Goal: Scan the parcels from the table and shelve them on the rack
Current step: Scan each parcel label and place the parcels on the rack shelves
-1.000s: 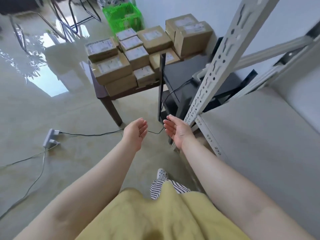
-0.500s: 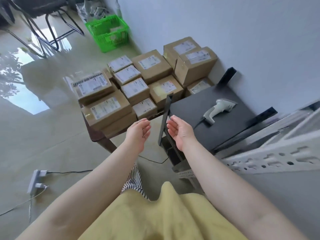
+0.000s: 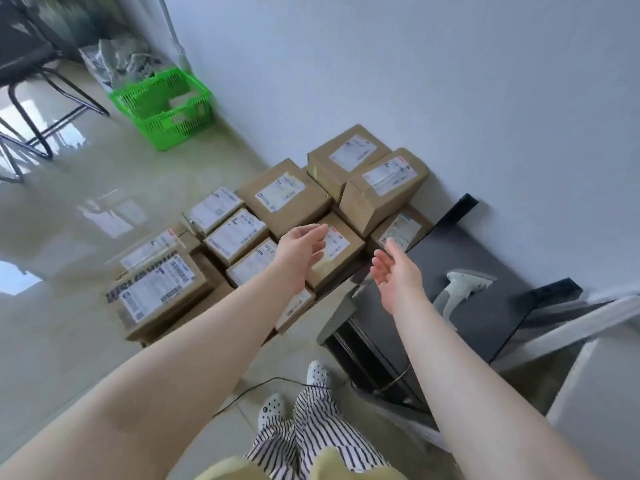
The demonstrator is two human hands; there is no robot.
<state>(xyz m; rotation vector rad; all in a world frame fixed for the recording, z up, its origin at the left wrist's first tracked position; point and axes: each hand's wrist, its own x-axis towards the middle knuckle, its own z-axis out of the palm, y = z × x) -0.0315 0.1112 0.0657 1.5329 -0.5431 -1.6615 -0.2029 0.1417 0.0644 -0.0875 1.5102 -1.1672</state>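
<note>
Several brown cardboard parcels with white labels cover a low table; one mid-row parcel (image 3: 341,252) lies between my hands. My left hand (image 3: 301,249) hovers open above its left side, palm turned inward. My right hand (image 3: 394,271) is open too, palm up, just right of that parcel and over the edge of a black stand (image 3: 485,327). Neither hand holds anything. A white barcode scanner (image 3: 460,289) lies on the black stand. A grey rail of the rack (image 3: 571,327) shows at the right edge.
A green plastic basket (image 3: 166,112) stands on the floor by the wall, behind the parcels. Black chair legs (image 3: 31,109) are at the far left. A thin cable (image 3: 249,393) runs on the glossy floor near my feet.
My view has swung away from the rack and closer to the parcels. Both open hands have reached forward and spread apart, now hovering over the parcel row.
</note>
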